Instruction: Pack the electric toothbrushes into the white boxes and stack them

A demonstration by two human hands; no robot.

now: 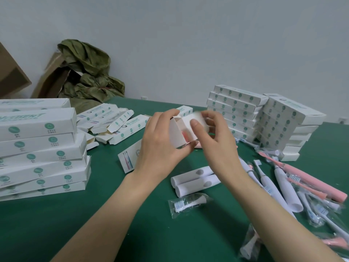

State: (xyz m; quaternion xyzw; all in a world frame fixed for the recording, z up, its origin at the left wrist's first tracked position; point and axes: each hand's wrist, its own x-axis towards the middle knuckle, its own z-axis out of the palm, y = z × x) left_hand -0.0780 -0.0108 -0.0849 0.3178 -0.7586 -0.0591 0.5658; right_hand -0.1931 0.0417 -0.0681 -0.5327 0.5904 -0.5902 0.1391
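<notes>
Two hands on one white box (pixel 179 133), above mid-bench (pixel 94 224).
Grip: left hand (pixel 158 148) wraps the box body; right hand (pixel 217 140) pinches the open end flap, blurred. A pink toothbrush (pixel 186 136) shows inside. Box stacks (pixel 41 148) at left edge and far right; loose toothbrushes (pixel 283 186) along right edge.

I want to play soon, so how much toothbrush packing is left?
Lots done: a left stack and a right stack of closed boxes. Now the left hand and right hand hold an open box with something pink inside. Still to pack: loose toothbrushes, and spare boxes lying open behind.
</notes>
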